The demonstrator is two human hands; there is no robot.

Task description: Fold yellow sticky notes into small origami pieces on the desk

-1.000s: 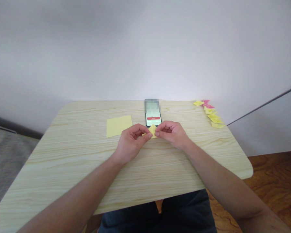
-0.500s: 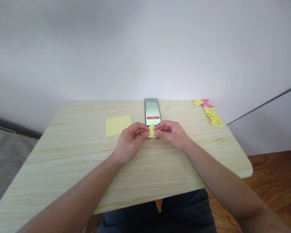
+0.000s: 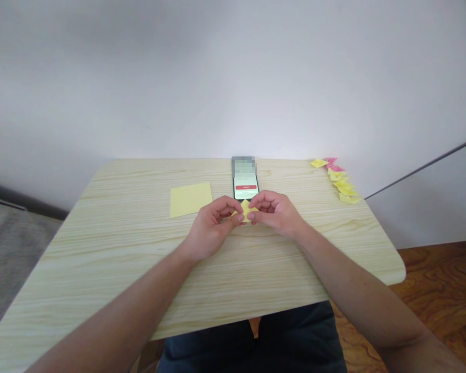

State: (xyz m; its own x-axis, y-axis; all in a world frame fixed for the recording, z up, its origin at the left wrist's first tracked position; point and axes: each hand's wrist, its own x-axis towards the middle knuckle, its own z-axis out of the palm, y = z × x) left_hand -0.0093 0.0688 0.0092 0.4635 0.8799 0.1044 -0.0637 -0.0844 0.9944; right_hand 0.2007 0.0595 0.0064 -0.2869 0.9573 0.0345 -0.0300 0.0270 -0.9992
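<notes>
Between my hands is a small folded piece of yellow paper point(image 3: 246, 211), with a pointed top and a side corner showing. My left hand point(image 3: 214, 223) pinches its left side between thumb and fingers. On the other side, my right hand point(image 3: 276, 211) grips it the same way, thumb in front. My fingertips hide much of the paper's edges. Just beyond it lies a phone point(image 3: 246, 181) with a lit screen and a red bar on it. Left of the phone rests a flat yellow sheet point(image 3: 189, 199), its near right corner close to my left hand.
Several folded yellow paper pieces point(image 3: 342, 186) and pink folded paper point(image 3: 336, 168) form a row at the far right of the wooden table point(image 3: 101, 248). A white wall point(image 3: 217, 77) stands along the table's back edge.
The folded yellow paper now shows a side corner spread out on the left, beside its peak. Both hands keep their pinch and have barely shifted; the view has moved slightly.
</notes>
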